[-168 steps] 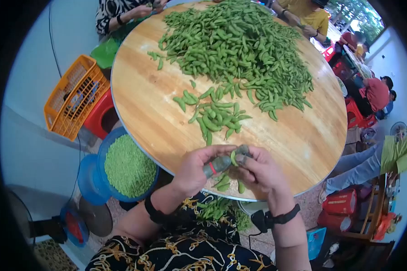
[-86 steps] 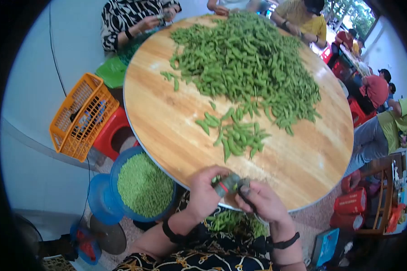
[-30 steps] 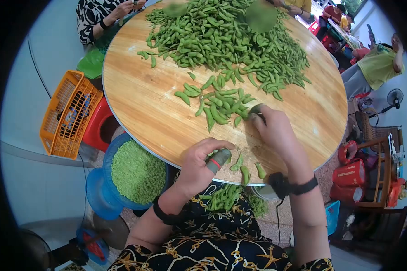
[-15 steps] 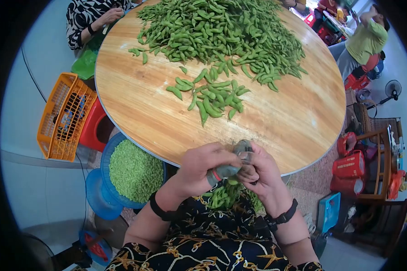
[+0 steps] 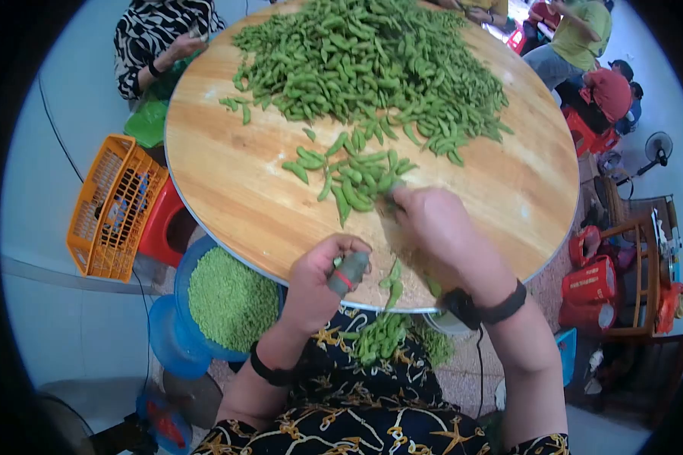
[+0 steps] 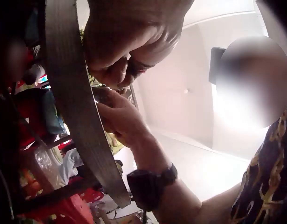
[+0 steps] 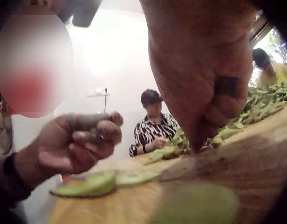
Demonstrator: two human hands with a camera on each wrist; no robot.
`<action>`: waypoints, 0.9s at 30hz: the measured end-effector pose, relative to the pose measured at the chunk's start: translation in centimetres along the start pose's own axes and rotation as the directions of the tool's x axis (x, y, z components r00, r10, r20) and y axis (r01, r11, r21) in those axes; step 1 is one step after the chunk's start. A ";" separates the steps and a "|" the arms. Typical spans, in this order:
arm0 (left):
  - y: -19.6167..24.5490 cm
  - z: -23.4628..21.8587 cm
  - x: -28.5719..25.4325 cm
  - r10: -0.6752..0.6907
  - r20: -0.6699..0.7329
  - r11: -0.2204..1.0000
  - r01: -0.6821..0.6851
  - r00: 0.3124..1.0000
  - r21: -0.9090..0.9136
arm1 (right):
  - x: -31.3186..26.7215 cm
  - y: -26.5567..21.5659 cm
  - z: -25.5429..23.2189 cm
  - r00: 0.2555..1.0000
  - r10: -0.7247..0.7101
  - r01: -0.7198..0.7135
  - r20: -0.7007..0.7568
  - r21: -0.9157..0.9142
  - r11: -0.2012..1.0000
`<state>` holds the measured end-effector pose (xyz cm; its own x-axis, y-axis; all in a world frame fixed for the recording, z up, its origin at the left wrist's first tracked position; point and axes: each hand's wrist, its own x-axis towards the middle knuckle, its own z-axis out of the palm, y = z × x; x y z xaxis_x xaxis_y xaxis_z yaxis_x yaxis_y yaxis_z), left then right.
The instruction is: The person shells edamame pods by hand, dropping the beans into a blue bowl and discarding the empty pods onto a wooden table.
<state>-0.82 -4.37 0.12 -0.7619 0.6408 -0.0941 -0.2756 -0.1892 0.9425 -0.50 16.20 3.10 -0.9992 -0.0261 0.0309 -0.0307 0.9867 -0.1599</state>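
In the head view my left hand (image 5: 320, 277) is at the near edge of the round wooden table (image 5: 235, 182), fingers curled, a bit of green bean showing between them. Its thumb wears a grey-green cover with a red band. My right hand (image 5: 436, 224) reaches forward, its dark-covered thumb tip at the edge of a small cluster of soybean pods (image 5: 357, 178). In the right wrist view its fingers point down at the pods; I cannot tell whether they pinch one. A few split pods (image 5: 395, 284) lie at the table's near edge.
A large heap of soybean pods (image 5: 372, 68) covers the far table. At left stand a blue tub of shelled beans (image 5: 231, 299), a red stool (image 5: 159, 227) and an orange crate (image 5: 114, 208). More pods (image 5: 379, 337) lie at my lap. Other people sit around.
Half a second ago both hands were together at the near edge. Now they are apart, the right hand having moved forward to the small cluster, the left slightly left.
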 end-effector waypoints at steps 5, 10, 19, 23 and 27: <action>0.0 0.5 0.0 0.122 -0.044 0.976 -0.112 0.992 0.189 | -2.2 -0.7 -1.3 1.000 -0.027 0.031 -0.017 0.465 0.885; 0.7 1.5 0.0 0.028 0.073 0.994 -0.019 0.997 -0.112 | -5.1 -2.1 -1.0 0.912 -0.063 -0.406 0.406 0.914 0.004; -0.2 1.5 -0.3 0.095 -0.128 0.898 -0.140 0.987 -0.418 | -6.4 -3.8 -1.0 0.930 -0.219 -0.289 0.296 0.955 0.063; 0.4 1.7 -0.4 0.059 -0.155 0.941 -0.107 0.986 -0.321 | -6.5 -3.8 -1.1 0.931 -0.203 -0.294 0.304 0.953 0.080; -0.1 1.7 -0.2 0.071 -0.181 0.979 -0.103 0.981 -0.175 | -6.6 -4.2 -1.1 0.953 -0.144 -0.229 0.267 0.944 0.237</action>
<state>0.37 -3.23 0.57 -0.8730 0.4804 -0.0839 -0.2942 -0.3817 0.8762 6.27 12.44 4.61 -0.9548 -0.2094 -0.2110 0.1964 0.0885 -0.9765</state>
